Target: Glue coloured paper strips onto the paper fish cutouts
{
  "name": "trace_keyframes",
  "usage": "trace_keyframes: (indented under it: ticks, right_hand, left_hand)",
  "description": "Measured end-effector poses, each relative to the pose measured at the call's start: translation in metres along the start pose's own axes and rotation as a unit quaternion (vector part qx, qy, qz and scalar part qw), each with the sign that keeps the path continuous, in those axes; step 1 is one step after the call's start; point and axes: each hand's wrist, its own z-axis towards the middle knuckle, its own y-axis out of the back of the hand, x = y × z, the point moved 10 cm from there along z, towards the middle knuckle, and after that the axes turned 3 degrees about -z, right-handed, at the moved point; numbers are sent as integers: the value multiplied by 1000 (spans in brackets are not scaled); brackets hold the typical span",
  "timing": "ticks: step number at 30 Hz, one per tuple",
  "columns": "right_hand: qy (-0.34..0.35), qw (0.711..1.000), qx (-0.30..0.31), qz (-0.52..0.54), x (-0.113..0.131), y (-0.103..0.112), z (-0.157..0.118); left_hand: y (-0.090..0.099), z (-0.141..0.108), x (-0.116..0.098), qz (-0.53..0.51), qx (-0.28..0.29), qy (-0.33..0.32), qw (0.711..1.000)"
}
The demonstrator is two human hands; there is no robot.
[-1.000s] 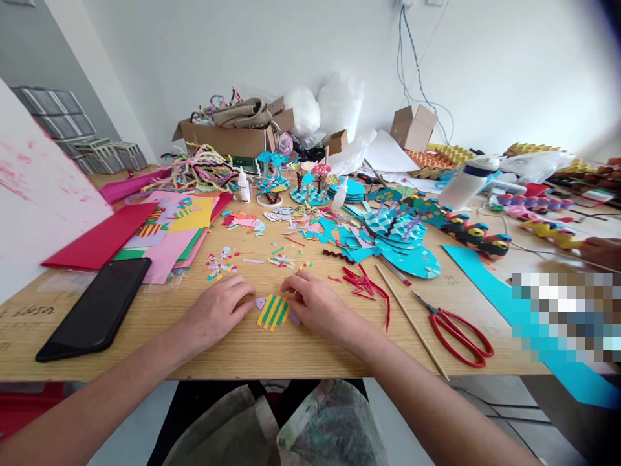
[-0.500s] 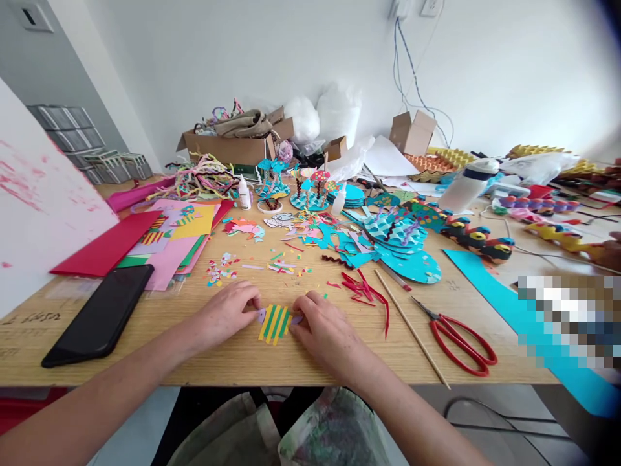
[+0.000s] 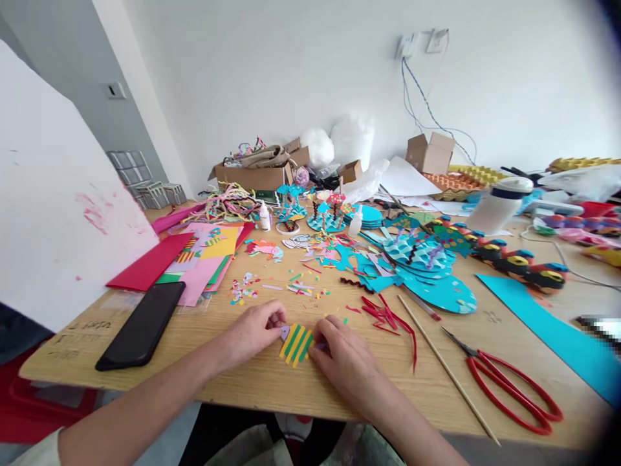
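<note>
Between my hands is a small paper fish [image 3: 297, 343] with yellow and green stripes and a purple head. My left hand [image 3: 259, 329] pinches the fish at its head end, fingers curled. At the tail end, my right hand [image 3: 342, 356] grips it between thumb and fingers, which cover most of the purple tail. The fish is just over the wooden table [image 3: 233, 382]; whether it touches the wood I cannot tell. Beyond my hands lie tiny paper scraps [image 3: 245, 287] and thin cut strips [image 3: 301, 287].
Red-handled scissors [image 3: 514, 391], a wooden stick [image 3: 446, 366] and red pipe cleaners [image 3: 388, 316] lie to the right. A black phone [image 3: 143, 327] and coloured paper sheets [image 3: 150, 262] are on the left. Glue bottles [image 3: 264, 217] and blue paper crafts [image 3: 412, 252] stand farther back.
The view has tilted up and turned left, so the table's things appear shifted right and lower. Both hands keep their hold on the paper fish.
</note>
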Motion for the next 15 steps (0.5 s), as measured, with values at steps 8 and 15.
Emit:
trace_keyframes:
  ticks: [8,15]
  right_hand:
    - [-1,991,-48,126,-26,4,-9]
    - [81,990,-76,82,-29,-2,-25]
  left_hand:
    - [75,0,-2,-144,-63,58,986]
    - [219,-9,14,-181,-256,60,948]
